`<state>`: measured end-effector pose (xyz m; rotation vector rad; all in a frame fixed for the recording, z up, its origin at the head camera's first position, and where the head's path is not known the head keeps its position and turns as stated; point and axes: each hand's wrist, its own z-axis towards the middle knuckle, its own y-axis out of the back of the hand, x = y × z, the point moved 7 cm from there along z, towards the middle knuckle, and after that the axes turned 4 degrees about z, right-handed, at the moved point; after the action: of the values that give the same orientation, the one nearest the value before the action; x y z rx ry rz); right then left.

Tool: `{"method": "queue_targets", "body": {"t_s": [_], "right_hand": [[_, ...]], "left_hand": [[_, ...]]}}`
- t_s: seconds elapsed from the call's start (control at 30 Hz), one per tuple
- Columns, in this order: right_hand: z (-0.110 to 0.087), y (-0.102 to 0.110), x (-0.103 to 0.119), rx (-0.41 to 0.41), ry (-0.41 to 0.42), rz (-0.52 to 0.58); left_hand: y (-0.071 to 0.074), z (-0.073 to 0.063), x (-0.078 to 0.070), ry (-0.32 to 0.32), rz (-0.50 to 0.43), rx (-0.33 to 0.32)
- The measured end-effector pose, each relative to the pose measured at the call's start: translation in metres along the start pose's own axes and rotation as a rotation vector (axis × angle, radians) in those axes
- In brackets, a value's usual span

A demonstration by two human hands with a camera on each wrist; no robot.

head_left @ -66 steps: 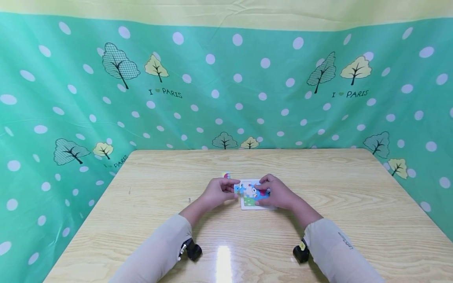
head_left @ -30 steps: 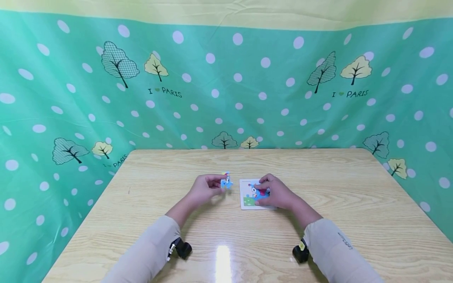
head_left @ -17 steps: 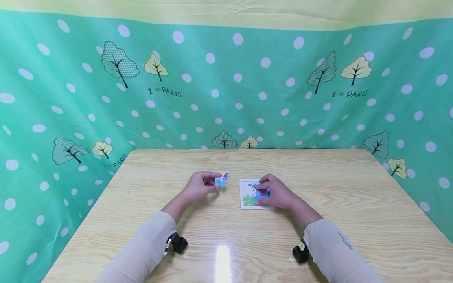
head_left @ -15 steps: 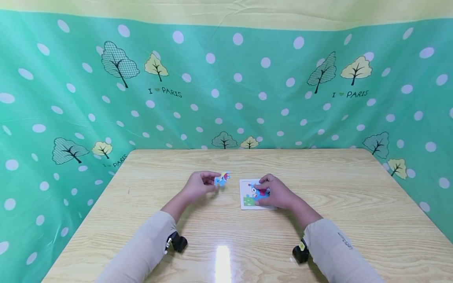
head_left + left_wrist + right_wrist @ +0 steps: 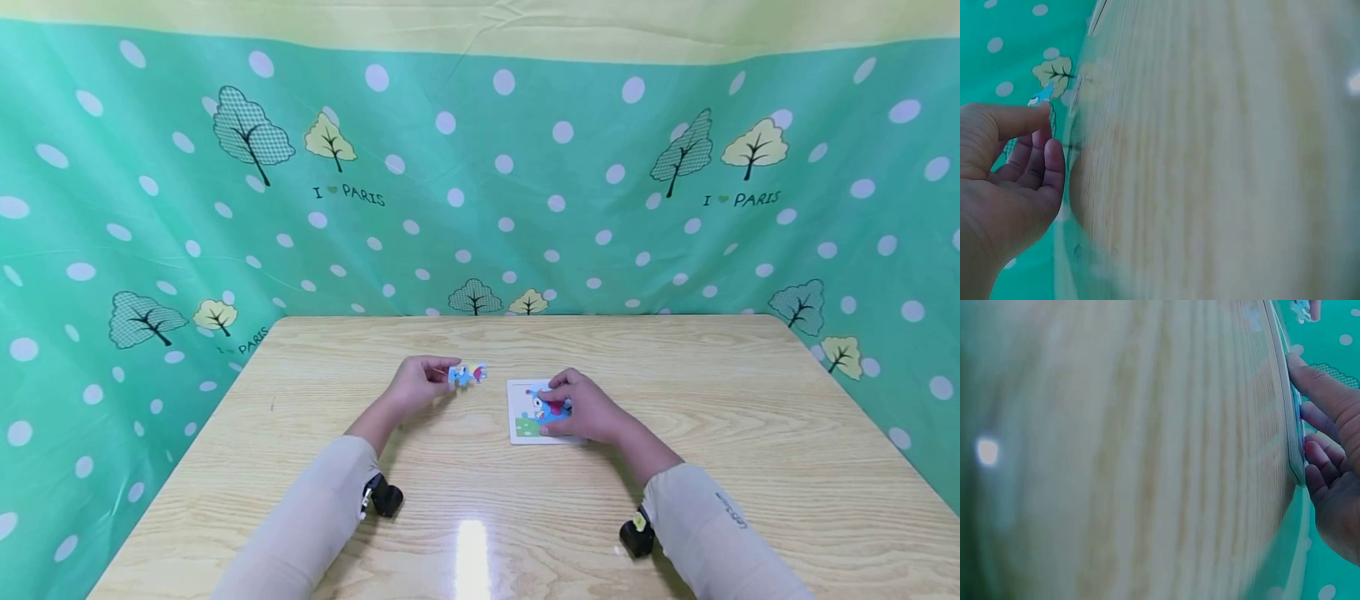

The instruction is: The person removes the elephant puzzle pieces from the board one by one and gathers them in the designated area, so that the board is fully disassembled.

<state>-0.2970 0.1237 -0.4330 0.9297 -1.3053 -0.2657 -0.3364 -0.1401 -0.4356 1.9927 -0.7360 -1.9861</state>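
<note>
In the head view my left hand [image 5: 414,388] pinches a blue puzzle piece [image 5: 459,377] between thumb and fingers. The same blue piece [image 5: 1044,94] shows past the thumb in the left wrist view. Right beside it is another puzzle piece [image 5: 478,372] with red and yellow on it; whether the two touch I cannot tell. A white-framed puzzle board [image 5: 517,408], with a blue cartoon figure and a green patch, lies flat to the right. My right hand [image 5: 592,410] rests on it, thumb and fingers spread over the picture and hiding its right part.
The wood-grain table [image 5: 480,483] extends around both hands. A green curtain [image 5: 480,233] with white dots and trees hangs behind and at the sides. Small black wrist devices, a left one [image 5: 386,497] and a right one [image 5: 637,536], sit under the sleeves.
My left hand has drawn the blue piece left and away from the board, then slightly back toward the table's far edge, beside the red-and-yellow piece. The right hand and board have stayed put.
</note>
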Motion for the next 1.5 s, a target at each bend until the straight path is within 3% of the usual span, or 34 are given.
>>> {"method": "queue_targets", "body": {"t_s": [0.53, 1.03, 1.27, 1.5], "right_hand": [[0.001, 0.000, -0.002, -0.004, -0.007, -0.005], [-0.001, 0.001, 0.001, -0.004, 0.006, 0.008], [-0.002, 0.002, 0.002, 0.001, 0.012, 0.007], [0.000, 0.001, 0.003, 0.004, 0.007, -0.003]], "left_hand": [[0.007, 0.019, 0.009, 0.019, 0.127, 0.001], [0.007, 0.023, 0.006, 0.016, 0.282, 0.045], [0.006, 0.023, 0.009, 0.016, 0.245, 0.049], [0.008, 0.020, 0.012, 0.022, 0.098, 0.025]]}}
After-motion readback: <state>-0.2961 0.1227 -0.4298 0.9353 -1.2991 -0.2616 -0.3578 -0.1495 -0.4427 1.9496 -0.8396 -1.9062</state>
